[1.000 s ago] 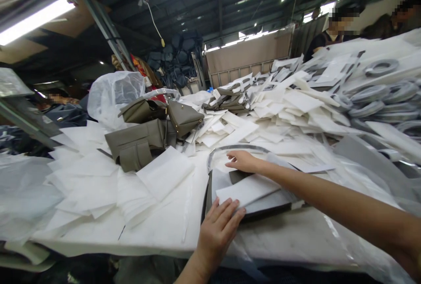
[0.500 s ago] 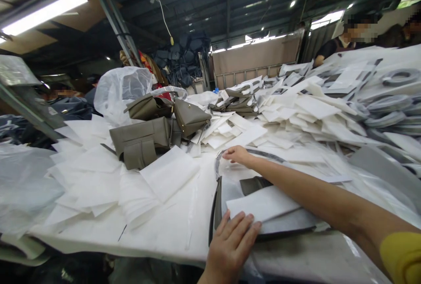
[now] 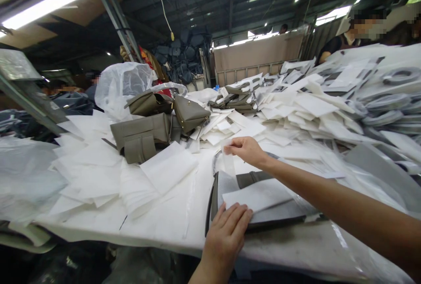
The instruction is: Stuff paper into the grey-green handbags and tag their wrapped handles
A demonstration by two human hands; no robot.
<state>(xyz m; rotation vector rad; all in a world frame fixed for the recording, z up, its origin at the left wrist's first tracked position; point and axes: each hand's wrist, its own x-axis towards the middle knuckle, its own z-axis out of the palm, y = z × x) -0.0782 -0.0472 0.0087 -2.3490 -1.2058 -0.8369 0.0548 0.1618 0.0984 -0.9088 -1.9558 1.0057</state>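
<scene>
A dark olive-grey handbag [image 3: 211, 205] lies on the table in front of me. White sheets [image 3: 259, 196] cover much of it, and a plastic-wrapped handle [image 3: 216, 161] curves out at its far side. My left hand [image 3: 228, 227] rests flat over the near edge of the white sheet, fingers stretched out. Above the bag, my right hand [image 3: 247, 150] pinches a thin translucent white strip [image 3: 228, 161] between thumb and fingers. The strip hangs down towards the bag, where its lower end meets the sheets. My right forearm hides part of the handle.
Several olive handbags [image 3: 141, 130] sit to the left behind fanned white sheets [image 3: 92, 161]. A heap of white sheets [image 3: 305, 108] fills the back right, beside plastic-wrapped handles [image 3: 391, 104]. The table's front edge [image 3: 131, 242] runs close by. A co-worker [image 3: 342, 40] is at far right.
My right hand has risen slightly from the handle and now has a thin white strip pulled upright. My left hand stays on the sheet, a little shifted in view.
</scene>
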